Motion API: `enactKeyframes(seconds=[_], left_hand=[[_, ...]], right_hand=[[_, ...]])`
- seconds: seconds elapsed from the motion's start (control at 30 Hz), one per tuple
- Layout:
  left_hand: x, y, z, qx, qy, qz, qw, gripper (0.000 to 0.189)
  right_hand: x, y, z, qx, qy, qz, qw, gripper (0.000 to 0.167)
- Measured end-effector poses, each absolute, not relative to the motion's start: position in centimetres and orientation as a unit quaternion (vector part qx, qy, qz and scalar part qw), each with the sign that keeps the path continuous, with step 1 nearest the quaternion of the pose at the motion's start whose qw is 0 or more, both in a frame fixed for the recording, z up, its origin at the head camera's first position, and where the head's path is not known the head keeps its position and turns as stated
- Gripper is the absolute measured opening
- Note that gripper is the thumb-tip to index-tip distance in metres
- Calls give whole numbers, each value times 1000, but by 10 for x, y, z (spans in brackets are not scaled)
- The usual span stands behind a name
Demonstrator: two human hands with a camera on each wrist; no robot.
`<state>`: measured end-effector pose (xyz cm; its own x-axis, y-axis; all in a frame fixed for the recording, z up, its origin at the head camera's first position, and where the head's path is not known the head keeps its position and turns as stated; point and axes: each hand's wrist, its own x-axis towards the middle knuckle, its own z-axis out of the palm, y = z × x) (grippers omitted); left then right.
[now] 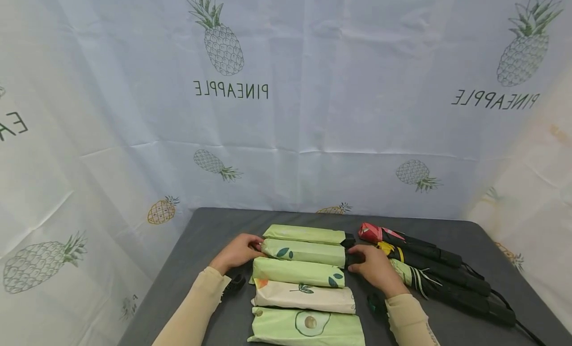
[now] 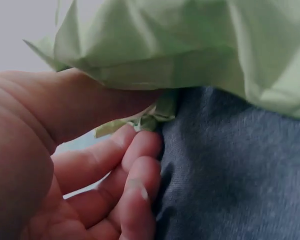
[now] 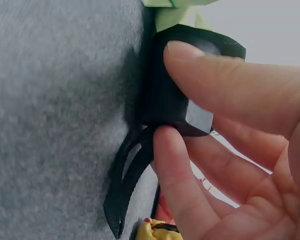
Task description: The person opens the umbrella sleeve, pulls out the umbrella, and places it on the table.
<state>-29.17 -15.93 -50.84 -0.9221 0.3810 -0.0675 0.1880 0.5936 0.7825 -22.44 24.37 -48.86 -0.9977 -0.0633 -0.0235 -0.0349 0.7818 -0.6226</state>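
Note:
A folded umbrella in a pale green sleeve with dark leaves point(image 1: 308, 252) lies second from the back in a row of sleeved umbrellas. My left hand point(image 1: 239, 251) pinches the left end of its sleeve, where gathered green cloth point(image 2: 149, 122) shows at the fingertips. At the other end, my right hand point(image 1: 375, 269) grips the black handle point(image 3: 162, 95), thumb along its side and a finger against its base. A black wrist strap point(image 3: 127, 185) hangs from the handle. Behind it lies a plain green umbrella point(image 1: 304, 233); in front is another green one point(image 1: 299, 272).
Nearer me are a cream sleeved umbrella point(image 1: 308, 296) and an avocado-print one point(image 1: 313, 323). To the right, bare folded umbrellas with red point(image 1: 370, 232), yellow point(image 1: 390, 250) and green-striped point(image 1: 404, 271) tips lie slanted on the grey table point(image 1: 214, 227). A pineapple-print curtain point(image 1: 335, 112) hangs behind.

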Motion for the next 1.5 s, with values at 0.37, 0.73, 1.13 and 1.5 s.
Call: enactKeyframes(seconds=[0.37,0.73,1.13,1.5], left_hand=[[-287,-162,-491,116,843,507,136,56],[-263,-159,-433,121,764,616,152,75],[-252,-163,-428,156,736,639,161,54],[-248,-160,-427,155,739,635,162,65]], right_hand=[[-216,242,-467,-35,933,-357,-2,36],[-201,248,-427,-35,903,-426,-40,44],[-202,250,-423,-76,863,-500,-18,41],[-204,256,-431,-68,804,-591,29,49]])
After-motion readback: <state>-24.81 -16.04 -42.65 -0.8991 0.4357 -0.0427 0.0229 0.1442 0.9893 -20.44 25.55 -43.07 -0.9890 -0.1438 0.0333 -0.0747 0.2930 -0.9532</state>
